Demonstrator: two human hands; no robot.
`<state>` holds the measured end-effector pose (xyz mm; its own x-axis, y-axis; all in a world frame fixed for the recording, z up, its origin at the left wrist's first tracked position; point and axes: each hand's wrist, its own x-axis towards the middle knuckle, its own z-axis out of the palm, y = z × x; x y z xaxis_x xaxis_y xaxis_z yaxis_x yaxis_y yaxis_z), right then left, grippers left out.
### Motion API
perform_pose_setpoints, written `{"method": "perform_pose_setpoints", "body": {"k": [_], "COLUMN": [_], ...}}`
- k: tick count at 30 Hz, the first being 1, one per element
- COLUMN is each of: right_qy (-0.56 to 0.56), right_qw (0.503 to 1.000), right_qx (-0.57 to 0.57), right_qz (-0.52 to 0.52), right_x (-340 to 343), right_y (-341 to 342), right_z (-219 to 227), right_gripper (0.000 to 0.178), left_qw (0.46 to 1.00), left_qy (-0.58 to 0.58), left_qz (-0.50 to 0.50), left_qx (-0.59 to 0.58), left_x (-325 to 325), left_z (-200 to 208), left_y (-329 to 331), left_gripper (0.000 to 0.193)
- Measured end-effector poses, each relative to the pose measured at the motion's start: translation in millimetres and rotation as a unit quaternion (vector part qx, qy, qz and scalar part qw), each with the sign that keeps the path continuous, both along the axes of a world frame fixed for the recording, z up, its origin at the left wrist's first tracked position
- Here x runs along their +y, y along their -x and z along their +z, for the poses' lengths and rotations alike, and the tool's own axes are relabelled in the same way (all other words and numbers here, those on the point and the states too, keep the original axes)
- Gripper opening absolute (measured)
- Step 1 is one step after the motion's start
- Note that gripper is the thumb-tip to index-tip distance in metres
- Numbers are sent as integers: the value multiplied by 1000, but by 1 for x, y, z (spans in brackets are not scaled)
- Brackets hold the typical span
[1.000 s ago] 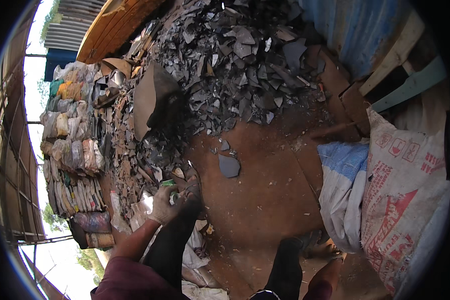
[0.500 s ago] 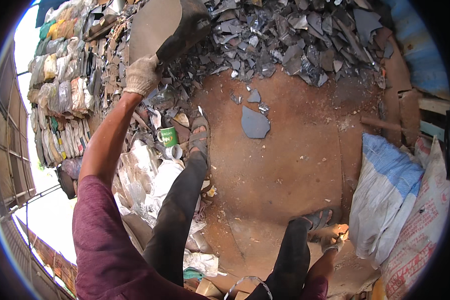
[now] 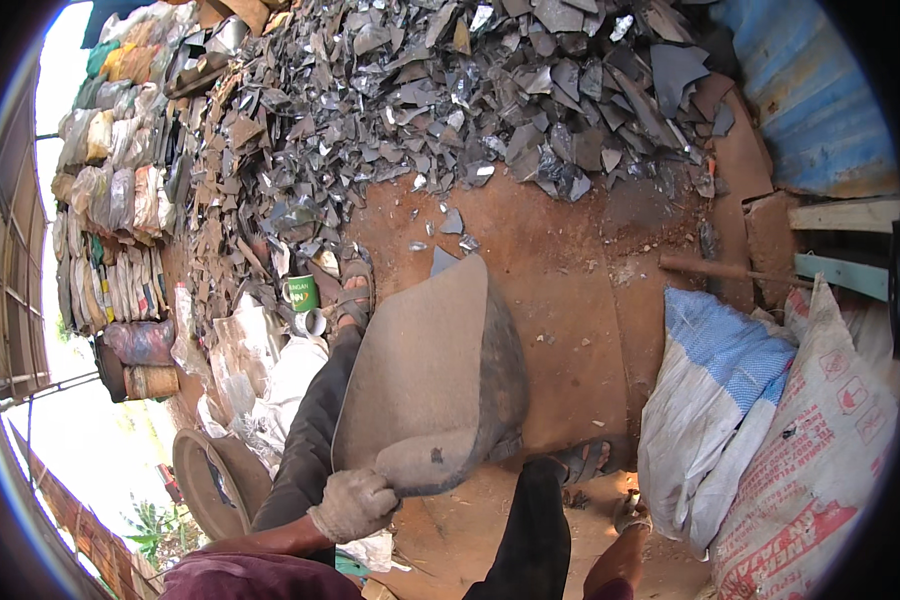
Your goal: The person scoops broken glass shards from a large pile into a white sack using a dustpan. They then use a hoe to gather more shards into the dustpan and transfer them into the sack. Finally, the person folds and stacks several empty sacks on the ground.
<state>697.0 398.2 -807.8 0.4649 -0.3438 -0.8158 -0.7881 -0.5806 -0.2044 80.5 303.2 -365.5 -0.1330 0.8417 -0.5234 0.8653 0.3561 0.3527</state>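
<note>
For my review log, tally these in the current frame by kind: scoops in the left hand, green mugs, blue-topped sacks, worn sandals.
Scoop in the gloved left hand: 1
Green mug: 1
Blue-topped sack: 1
Worn sandals, left and right: 2
Total: 5

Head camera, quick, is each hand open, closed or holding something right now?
Left hand: closed, holding the grey-brown scoop at its edge.
Right hand: too small and unclear to tell.

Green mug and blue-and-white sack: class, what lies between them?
In the head view, rightward from the mug to the sack: a sandalled foot, then the scoop, then brown floor with small flecks.
</note>
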Motion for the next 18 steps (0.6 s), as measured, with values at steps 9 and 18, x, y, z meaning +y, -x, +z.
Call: {"method": "perform_pose_setpoints", "body": {"k": [9, 18], "right_qy": [102, 91], "right_qw": [985, 943], "right_qx": [122, 253], "right_qz": [-73, 196], "right_x": [-92, -52], "right_y": [62, 135], "right_z": [79, 271], "right_gripper": [12, 20], "left_qw": [982, 997], "left_qy": [76, -25], "left_qz": [-155, -68], "left_qx": [-79, -14], "left_x": [-67, 73], "left_z": [-79, -67], "left_y": [-54, 134], "left_gripper": [6, 14]}}
